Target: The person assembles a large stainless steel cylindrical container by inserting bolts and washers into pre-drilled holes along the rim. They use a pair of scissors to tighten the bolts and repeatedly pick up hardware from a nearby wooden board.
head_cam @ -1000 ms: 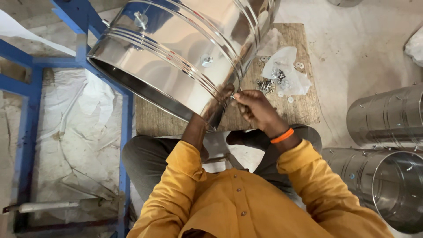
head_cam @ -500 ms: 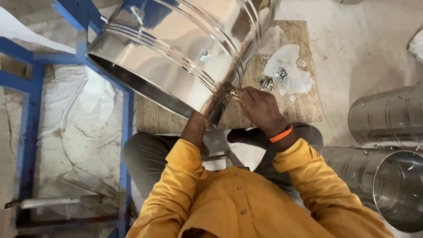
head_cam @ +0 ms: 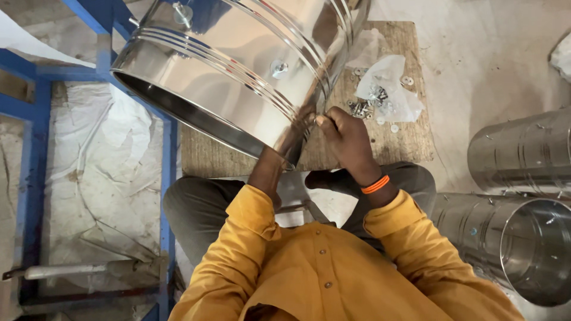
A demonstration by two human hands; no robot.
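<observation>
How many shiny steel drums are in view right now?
3. One big drum is tilted over the person's lap, with the right hand at its rim. Two more lie at the right edge: upper and lower. Others may be out of frame.

Silver ribbed drum [head_cam: 238,65], blue frame [head_cam: 168,178], orange wristband [head_cam: 376,184], mustard shirt [head_cam: 321,273]

A worn wooden board [head_cam: 399,142] is laid flat on the pale concrete floor [head_cam: 488,53]. On the board, a crumpled clear plastic bag [head_cam: 389,89] is spread, with small metal screws [head_cam: 360,108] and washers [head_cam: 394,128] scattered beside it.
</observation>
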